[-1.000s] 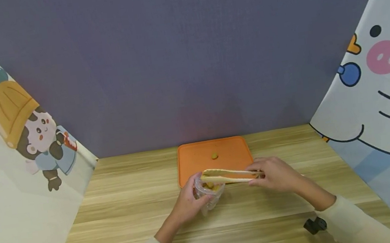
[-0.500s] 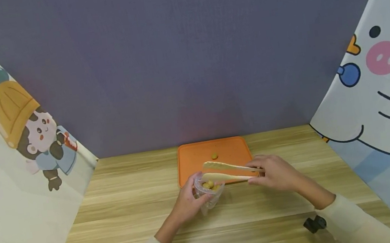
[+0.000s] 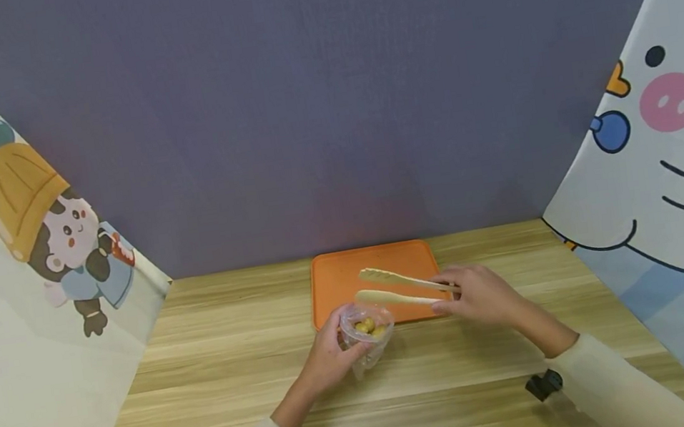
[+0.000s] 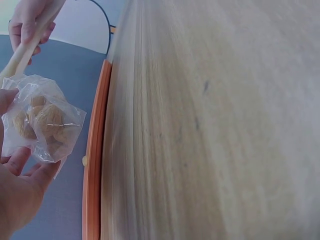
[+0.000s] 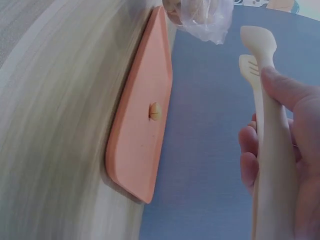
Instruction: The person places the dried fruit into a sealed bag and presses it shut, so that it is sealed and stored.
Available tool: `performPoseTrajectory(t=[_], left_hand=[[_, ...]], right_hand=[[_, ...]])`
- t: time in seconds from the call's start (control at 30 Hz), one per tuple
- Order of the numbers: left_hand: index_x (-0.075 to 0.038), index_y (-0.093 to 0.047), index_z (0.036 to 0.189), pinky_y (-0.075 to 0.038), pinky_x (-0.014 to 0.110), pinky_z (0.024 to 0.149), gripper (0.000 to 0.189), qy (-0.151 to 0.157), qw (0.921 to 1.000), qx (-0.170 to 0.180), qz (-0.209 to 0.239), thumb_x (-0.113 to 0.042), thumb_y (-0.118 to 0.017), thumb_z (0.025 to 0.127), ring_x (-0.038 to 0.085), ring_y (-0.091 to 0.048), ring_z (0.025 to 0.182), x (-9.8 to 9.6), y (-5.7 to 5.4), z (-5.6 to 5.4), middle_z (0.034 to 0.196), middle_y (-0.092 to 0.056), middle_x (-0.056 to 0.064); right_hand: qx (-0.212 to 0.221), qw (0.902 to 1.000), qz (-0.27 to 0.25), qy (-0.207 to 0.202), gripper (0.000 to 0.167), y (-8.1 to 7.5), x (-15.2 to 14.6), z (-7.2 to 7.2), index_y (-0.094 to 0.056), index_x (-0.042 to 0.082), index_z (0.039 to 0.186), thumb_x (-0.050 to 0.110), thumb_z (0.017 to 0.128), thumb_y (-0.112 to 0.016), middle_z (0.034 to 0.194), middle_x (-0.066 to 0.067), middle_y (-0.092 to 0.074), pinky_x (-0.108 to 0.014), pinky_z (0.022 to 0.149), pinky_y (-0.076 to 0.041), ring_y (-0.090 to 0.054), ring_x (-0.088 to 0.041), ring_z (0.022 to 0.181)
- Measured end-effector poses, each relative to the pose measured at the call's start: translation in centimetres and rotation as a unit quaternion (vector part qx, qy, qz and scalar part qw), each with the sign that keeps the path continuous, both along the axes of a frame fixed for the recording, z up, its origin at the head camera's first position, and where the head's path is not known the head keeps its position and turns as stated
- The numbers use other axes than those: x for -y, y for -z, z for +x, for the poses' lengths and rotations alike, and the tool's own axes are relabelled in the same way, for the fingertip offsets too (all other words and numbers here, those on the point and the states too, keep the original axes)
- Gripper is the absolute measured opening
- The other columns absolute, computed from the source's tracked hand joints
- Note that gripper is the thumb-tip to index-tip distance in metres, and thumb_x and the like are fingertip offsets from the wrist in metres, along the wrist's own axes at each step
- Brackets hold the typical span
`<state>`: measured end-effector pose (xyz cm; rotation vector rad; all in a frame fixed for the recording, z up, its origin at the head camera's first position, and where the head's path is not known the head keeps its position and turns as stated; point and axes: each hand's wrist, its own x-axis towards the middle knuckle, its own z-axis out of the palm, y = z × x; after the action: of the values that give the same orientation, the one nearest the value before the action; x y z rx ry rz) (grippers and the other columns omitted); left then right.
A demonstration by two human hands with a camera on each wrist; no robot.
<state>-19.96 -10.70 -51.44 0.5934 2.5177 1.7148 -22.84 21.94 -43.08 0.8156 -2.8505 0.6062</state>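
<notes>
Holding a clear bag of nuts just in front of the orange tray, the left hand pinches it, while the right hand grips spread tongs above that tray.

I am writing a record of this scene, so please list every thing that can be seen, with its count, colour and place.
Table: one, light wood, under everything.
Tray: one, orange, flat on the table at the far middle.
Nut: one, yellowish, alone on the tray.
Bag: one, clear plastic, holding several yellowish nuts, at the tray's near edge.
Tongs: one pair, pale cream, tips apart over the tray, empty.
Back wall: one, grey-blue.
Side curtains: two, pale with cartoon pictures, left and right.
Left hand: grips the bag.
Right hand: grips the tongs' handle.
Sleeves: two, cream.
</notes>
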Motion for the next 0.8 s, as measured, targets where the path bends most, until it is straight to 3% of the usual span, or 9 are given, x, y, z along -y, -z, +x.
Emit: performPoseTrajectory(t=[0.3, 0.63, 0.8], left_hand=[[-0.007, -0.038, 0.153, -0.047, 0.05, 0.11, 0.077, -0.008, 1.0, 0.0, -0.002, -0.022, -0.077, 0.089, 0.027, -0.055, 0.131, 0.1, -0.1, 0.1, 0.144, -0.056, 0.011], [-0.007, -0.039, 0.153, -0.048, 0.051, 0.107, 0.077, -0.01, 0.9999, -0.002, -0.002, -0.02, -0.078, 0.088, 0.029, -0.057, 0.13, 0.1, -0.1, 0.2, 0.143, -0.057, 0.012], [-0.006, -0.039, 0.152, -0.049, 0.05, 0.107, 0.076, -0.006, 1.0, -0.005, 0.001, -0.019, -0.077, 0.088, 0.03, -0.057, 0.13, 0.0, -0.1, 0.2, 0.143, -0.057, 0.013]], right_hand=[[-0.019, 0.9998, 0.008, -0.001, 0.055, 1.2, 0.5, -1.3, -0.071, 0.01, 0.127, 0.046, 0.087, -0.078, 0.104, -0.006, -0.073, -0.023, 0.058, -0.041, -0.045, 0.001, 0.06], [-0.013, 0.9988, 0.033, 0.035, 0.056, 2.7, 0.7, -2.7, -0.072, 0.01, 0.126, 0.05, 0.087, -0.077, 0.105, -0.007, -0.074, -0.031, 0.063, -0.045, -0.052, -0.006, 0.067], [-0.008, 0.998, 0.047, 0.041, 0.055, 3.4, 0.8, -3.5, -0.072, 0.01, 0.124, 0.05, 0.087, -0.076, 0.108, -0.007, -0.075, -0.037, 0.069, -0.054, -0.064, -0.011, 0.075]])
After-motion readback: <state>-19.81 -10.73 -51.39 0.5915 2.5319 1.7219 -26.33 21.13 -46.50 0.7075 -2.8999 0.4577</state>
